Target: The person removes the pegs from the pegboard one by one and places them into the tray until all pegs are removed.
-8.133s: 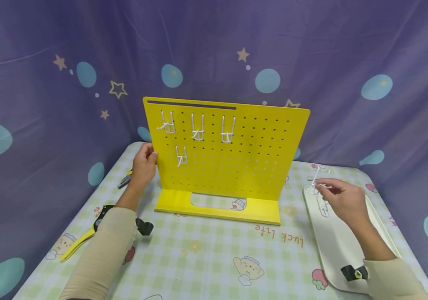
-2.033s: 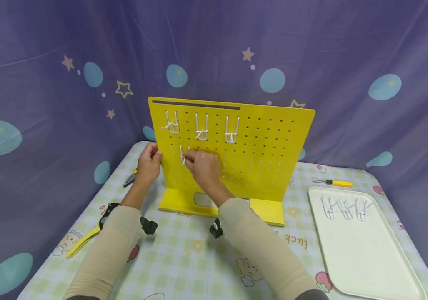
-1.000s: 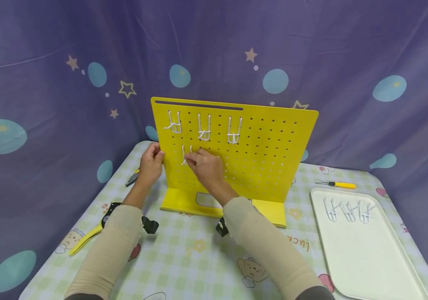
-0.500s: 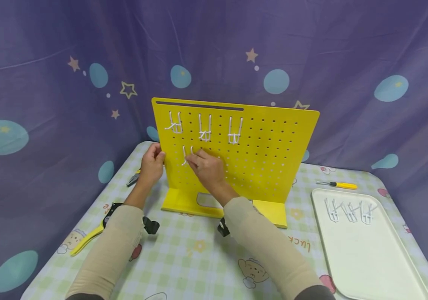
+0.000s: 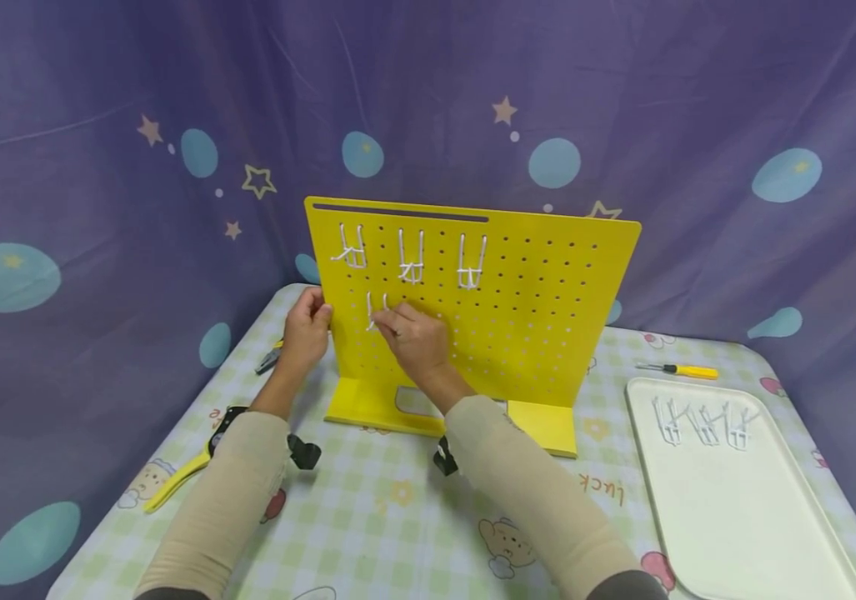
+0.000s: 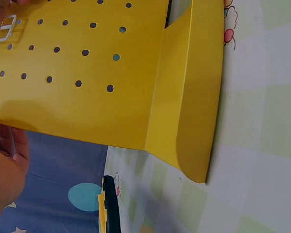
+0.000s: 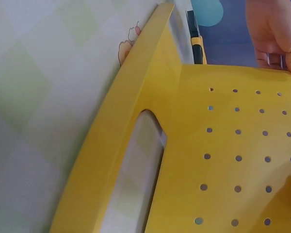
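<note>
Head view, edges: the yellow pegboard (image 5: 506, 333) stands on its base (image 5: 540, 429), well apart from the pale tray (image 5: 746, 508); checked tablecloth (image 5: 367, 550) runs between them and in front; pliers (image 5: 268, 360) and a yellow-handled tool (image 5: 180, 483) lie on the left, a screwdriver (image 5: 693, 372) beyond the tray.
Head view, materials: smooth board, round holes in rows, a long slot near the top edge; three white wire hooks (image 5: 411, 267) sit in the upper row; three loose hooks (image 5: 707, 428) lie in the tray; a printed purple curtain (image 5: 435, 83) hangs behind.
Head view, hands: the left hand (image 5: 306, 329) grips the board's left edge; the right hand (image 5: 417, 340) reaches across its front, thumb and fingers pinching the lower hook (image 5: 369, 304), beneath the upper row's left end.
Left wrist view: the base's corner is rounded; the left hand's fingers wrap behind the edge; part of the lower hook shows by the right fingertips.
Right wrist view: a round-ended cut-out (image 7: 133, 174) opens in the base; the left thumb meets the board's edge; the right hand's grip cannot be told here.
</note>
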Demonstrator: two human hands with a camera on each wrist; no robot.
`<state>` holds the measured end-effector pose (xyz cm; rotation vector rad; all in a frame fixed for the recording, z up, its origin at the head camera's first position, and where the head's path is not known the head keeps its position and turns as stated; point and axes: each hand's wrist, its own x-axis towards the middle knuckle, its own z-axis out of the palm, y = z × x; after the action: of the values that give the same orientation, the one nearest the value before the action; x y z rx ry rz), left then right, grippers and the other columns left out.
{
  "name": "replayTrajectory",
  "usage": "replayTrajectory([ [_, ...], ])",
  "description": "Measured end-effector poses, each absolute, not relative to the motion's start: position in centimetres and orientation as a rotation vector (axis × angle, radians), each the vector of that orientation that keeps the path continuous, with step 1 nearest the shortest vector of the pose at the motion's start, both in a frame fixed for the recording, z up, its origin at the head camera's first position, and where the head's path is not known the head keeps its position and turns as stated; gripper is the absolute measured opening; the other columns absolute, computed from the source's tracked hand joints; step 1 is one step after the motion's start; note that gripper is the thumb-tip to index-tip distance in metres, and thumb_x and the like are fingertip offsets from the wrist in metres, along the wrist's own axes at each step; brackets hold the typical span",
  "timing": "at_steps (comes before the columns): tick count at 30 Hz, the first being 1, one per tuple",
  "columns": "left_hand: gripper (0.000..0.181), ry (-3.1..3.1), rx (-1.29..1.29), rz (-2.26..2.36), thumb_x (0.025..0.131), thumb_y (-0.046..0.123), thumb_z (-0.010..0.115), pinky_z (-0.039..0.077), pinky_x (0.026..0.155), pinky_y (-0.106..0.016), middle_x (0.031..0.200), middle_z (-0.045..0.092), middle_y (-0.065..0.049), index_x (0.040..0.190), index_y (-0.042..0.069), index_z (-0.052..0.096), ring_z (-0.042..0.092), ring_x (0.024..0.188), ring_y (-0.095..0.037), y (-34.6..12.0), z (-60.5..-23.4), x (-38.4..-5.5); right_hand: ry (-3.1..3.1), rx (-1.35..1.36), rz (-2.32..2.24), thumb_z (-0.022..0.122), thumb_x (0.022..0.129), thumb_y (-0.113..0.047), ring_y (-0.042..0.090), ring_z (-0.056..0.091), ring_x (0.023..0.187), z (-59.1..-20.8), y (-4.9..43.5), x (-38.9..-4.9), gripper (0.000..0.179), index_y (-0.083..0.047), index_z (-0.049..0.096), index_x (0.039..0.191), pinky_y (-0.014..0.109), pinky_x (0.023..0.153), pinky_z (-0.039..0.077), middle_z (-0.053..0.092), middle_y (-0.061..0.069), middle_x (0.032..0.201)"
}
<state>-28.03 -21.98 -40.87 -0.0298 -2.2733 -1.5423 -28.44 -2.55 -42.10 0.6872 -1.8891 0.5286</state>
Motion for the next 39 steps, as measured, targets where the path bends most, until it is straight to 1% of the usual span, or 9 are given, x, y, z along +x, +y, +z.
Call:
replayTrajectory([
  [4, 0.019, -2.285, -0.044, -1.527, 0.106, 0.002, 0.047, 0.044, 0.069, -0.014, 0.094, 0.051, -0.016, 0.118, -0.011, 0.054, 0.05, 0.081, -0.018, -21.2, -39.4, -26.7, -1.928, 0.69, 0.579, 0.081, 0.088, -0.028, 0.004, 0.068, 0.065, -42.2, -2.6, -28.3, 0.005, -0.024, 0.082, 0.092, 0.016, 0.056, 0.051, 0.071, -0.007, 0.08],
  [8, 0.016, -2.265, -0.064, -1.518, 0.105, 0.001, 0.048, 0.044, 0.069, -0.014, 0.091, 0.05, -0.014, 0.115, -0.011, 0.053, 0.05, 0.078, -0.016, -20.8, -38.7, -26.0, -1.988, 0.671, 0.608, 0.08, 0.089, -0.025, 0.005, 0.068, 0.067, -41.9, -2.6, -28.1, 0.005, -0.022, 0.081, 0.093, 0.018, 0.057, 0.052, 0.072, -0.007, 0.083],
  [14, 0.016, -2.255, -0.09, -1.521, 0.105, 0.002, 0.048, 0.044, 0.068, -0.014, 0.088, 0.049, -0.009, 0.115, -0.011, 0.053, 0.049, 0.076, -0.012, -21.0, -38.7, -26.1, -2.092, 0.613, 0.57, 0.077, 0.092, -0.029, 0.004, 0.07, 0.072, -41.3, -2.7, -27.8, 0.009, -0.021, 0.079, 0.096, 0.019, 0.06, 0.054, 0.075, -0.008, 0.086],
  [18, 0.017, -2.266, -0.088, -1.51, 0.106, 0.002, 0.048, 0.044, 0.068, -0.015, 0.088, 0.049, -0.011, 0.116, -0.011, 0.054, 0.048, 0.075, -0.011, -21.0, -38.8, -26.1, -2.124, 0.635, 0.545, 0.075, 0.094, -0.029, 0.005, 0.071, 0.073, -41.1, -2.6, -27.7, 0.009, -0.023, 0.079, 0.096, 0.021, 0.06, 0.054, 0.075, -0.007, 0.087],
  [22, 0.017, -2.277, -0.061, -1.492, 0.106, 0.002, 0.047, 0.043, 0.068, -0.015, 0.089, 0.049, -0.016, 0.116, -0.01, 0.053, 0.048, 0.076, -0.013, -21.5, -39.8, -27.0, -2.132, 0.682, 0.526, 0.072, 0.096, -0.027, 0.007, 0.068, 0.07, -41.3, -2.4, -27.8, 0.008, -0.021, 0.076, 0.098, 0.022, 0.054, 0.051, 0.073, -0.006, 0.087],
  [25, 0.018, -2.276, -0.041, -1.488, 0.107, 0.005, 0.048, 0.043, 0.068, -0.015, 0.091, 0.05, -0.014, 0.118, -0.007, 0.054, 0.048, 0.076, -0.012, -22.1, -41.2, -28.2, -2.139, 0.713, 0.536, 0.07, 0.097, -0.026, 0.008, 0.066, 0.068, -41.4, -2.3, -27.9, 0.008, -0.019, 0.075, 0.099, 0.022, 0.054, 0.05, 0.072, -0.005, 0.088],
  [29, 0.018, -2.264, -0.023, -1.497, 0.107, 0.011, 0.049, 0.044, 0.069, -0.017, 0.09, 0.05, -0.008, 0.117, -0.002, 0.056, 0.049, 0.077, -0.011, -22.5, -42.2, -29.0, -2.149, 0.73, 0.559, 0.071, 0.097, -0.026, 0.007, 0.066, 0.071, -41.4, -2.2, -27.9, 0.008, -0.019, 0.074, 0.099, 0.021, 0.057, 0.052, 0.072, -0.005, 0.09],
  [33, 0.016, -2.261, -0.022, -1.495, 0.107, 0.011, 0.049, 0.045, 0.069, -0.018, 0.089, 0.05, -0.005, 0.117, 0.0, 0.056, 0.049, 0.078, -0.013, -22.4, -42.3, -28.9, -2.172, 0.719, 0.557, 0.072, 0.096, -0.027, 0.006, 0.067, 0.073, -41.2, -2.2, -27.8, 0.008, -0.02, 0.075, 0.098, 0.02, 0.059, 0.053, 0.072, -0.006, 0.09],
  [39, 0.016, -2.256, -0.048, -1.49, 0.107, 0.009, 0.049, 0.045, 0.069, -0.018, 0.089, 0.05, -0.006, 0.117, -0.001, 0.056, 0.05, 0.078, -0.015, -22.5, -42.2, -28.9, -2.224, 0.693, 0.538, 0.072, 0.096, -0.026, 0.006, 0.067, 0.072, -40.7, -2.2, -27.6, 0.006, -0.021, 0.076, 0.097, 0.02, 0.058, 0.052, 0.071, -0.007, 0.088],
])
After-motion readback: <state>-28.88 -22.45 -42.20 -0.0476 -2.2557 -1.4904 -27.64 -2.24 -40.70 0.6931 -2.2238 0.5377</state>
